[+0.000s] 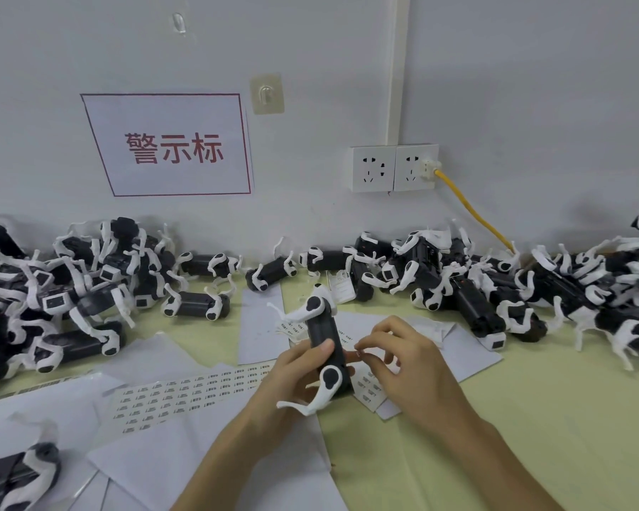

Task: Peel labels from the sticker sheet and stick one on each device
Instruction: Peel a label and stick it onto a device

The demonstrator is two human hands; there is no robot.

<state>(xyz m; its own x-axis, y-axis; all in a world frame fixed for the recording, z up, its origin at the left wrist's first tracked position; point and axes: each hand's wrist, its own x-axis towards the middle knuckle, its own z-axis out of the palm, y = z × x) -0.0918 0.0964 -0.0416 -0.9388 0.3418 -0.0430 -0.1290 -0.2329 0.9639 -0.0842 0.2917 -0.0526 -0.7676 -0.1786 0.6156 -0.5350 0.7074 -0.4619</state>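
Left grip (303, 366) is curling round a device (323, 337), holding it over the table (532, 418). My right grip (395, 359) is pinching a tiny label (358, 351) at its right side. A sheet (185, 390) is lying just left of my wrist.

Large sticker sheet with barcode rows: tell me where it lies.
Head view: the large sticker sheet lies on the table, lower left of centre, just left of the left hand gripping a device.
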